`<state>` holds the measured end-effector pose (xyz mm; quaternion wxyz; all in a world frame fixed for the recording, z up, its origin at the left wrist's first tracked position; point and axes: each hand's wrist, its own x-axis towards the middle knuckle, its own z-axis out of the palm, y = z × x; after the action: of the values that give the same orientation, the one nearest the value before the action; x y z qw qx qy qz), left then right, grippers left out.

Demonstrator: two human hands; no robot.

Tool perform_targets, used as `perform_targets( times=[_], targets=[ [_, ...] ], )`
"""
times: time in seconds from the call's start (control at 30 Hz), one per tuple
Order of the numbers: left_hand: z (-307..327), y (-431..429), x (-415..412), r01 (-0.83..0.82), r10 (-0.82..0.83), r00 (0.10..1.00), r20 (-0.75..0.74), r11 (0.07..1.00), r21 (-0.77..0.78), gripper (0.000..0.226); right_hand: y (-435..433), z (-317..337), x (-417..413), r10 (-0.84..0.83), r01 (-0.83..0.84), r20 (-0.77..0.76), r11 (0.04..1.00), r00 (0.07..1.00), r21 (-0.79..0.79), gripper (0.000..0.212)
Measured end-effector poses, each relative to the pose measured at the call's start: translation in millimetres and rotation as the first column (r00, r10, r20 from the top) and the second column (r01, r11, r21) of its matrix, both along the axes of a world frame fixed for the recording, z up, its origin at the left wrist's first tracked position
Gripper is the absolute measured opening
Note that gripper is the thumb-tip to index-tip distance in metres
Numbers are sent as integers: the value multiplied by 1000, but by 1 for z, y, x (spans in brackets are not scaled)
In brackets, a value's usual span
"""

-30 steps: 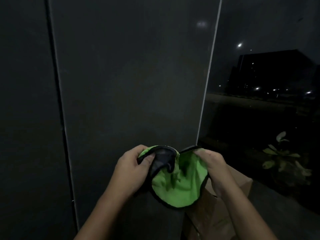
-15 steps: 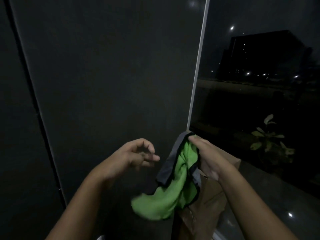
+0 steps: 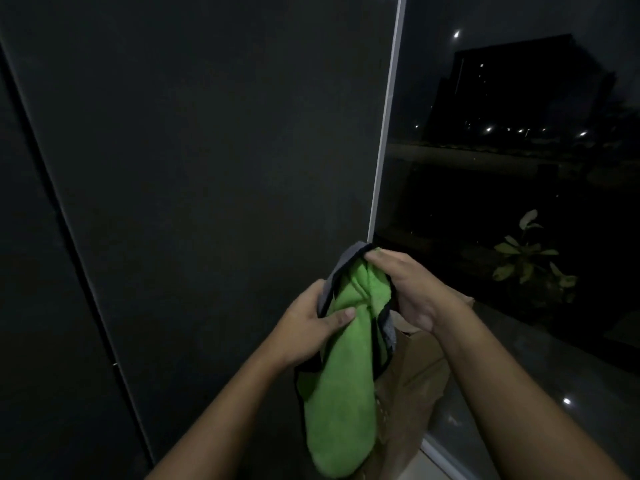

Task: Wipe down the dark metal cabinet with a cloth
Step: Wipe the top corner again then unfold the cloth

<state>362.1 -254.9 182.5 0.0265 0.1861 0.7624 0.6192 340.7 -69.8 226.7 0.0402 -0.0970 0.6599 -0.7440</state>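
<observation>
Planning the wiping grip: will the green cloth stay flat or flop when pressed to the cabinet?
Probably floppy: the green cloth hangs limp below the left hand and right hand. It bunches where pinched, so likely light and soft; fold it first.

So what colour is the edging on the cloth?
Black trim borders the bright green microfibre cloth, with a grey reverse side; the head view shows it.

The dark metal cabinet (image 3: 207,168) fills the frame's left and centre, the green microfibre cloth (image 3: 341,375) hangs at lower centre before it, above a brown cardboard box (image 3: 412,382), with the dark glass window (image 3: 519,168) at right.
</observation>
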Motion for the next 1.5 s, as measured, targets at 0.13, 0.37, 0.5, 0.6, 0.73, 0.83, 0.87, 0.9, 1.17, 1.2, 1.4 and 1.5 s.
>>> perform_targets(
  times=[0.13, 0.37, 0.5, 0.6, 0.73, 0.83, 0.87, 0.9, 1.17, 1.2, 1.4, 1.5],
  targets=[
    [7, 2, -4, -177, 166, 977, 136, 981, 75, 15, 17, -38, -4, 59, -11, 206, 974, 977, -228, 75],
    [21, 0, 3, -231, 149, 865, 479, 966, 116, 13, 15, -121, 30, 513, -344, 177, 756, 840, -558, 82],
    [13, -10, 1, -255, 178, 802, 570, 965, 58, 22, 19, -131, 35, 261, -156, 266, 920, 928, -361, 89],
    [5, -17, -1, -198, 168, 797, 580, 980, -12, 32, 27, -123, 33, 194, -110, 250, 943, 949, -314, 67],
    [-1, -23, 0, -192, 211, 790, 576, 977, -94, 38, 32, -110, 31, 64, -12, 204, 970, 977, -243, 52],
    [-5, -22, 2, -186, 197, 781, 593, 979, -80, 39, 28, -108, 29, 16, 17, 142, 973, 990, -229, 54],
    [-6, -22, 4, -189, 190, 785, 589, 980, -63, 37, 28, -109, 28, 5, 23, 128, 975, 992, -220, 59],
    [-5, -22, 5, -185, 168, 792, 587, 982, -31, 34, 28, -109, 28, -2, 24, 113, 981, 994, -194, 68],
    [-5, -39, -6, -51, 46, 882, 469, 999, -2, 21, 48, -104, 10, -78, 53, 90, 968, 993, 244, 114],
    [-5, -41, -7, -14, 23, 889, 456, 1000, -23, 33, 51, -103, 8, -113, 92, 81, 970, 990, 225, 102],
    [-10, -50, -9, 155, -40, 922, 385, 950, -272, 119, 72, -99, 1, -152, 156, -34, 952, 988, 263, 61],
    [-13, -47, -9, 168, 3, 950, 313, 839, -518, 109, 75, -99, 3, -146, 149, -30, 959, 989, 242, 52]
  ],
)
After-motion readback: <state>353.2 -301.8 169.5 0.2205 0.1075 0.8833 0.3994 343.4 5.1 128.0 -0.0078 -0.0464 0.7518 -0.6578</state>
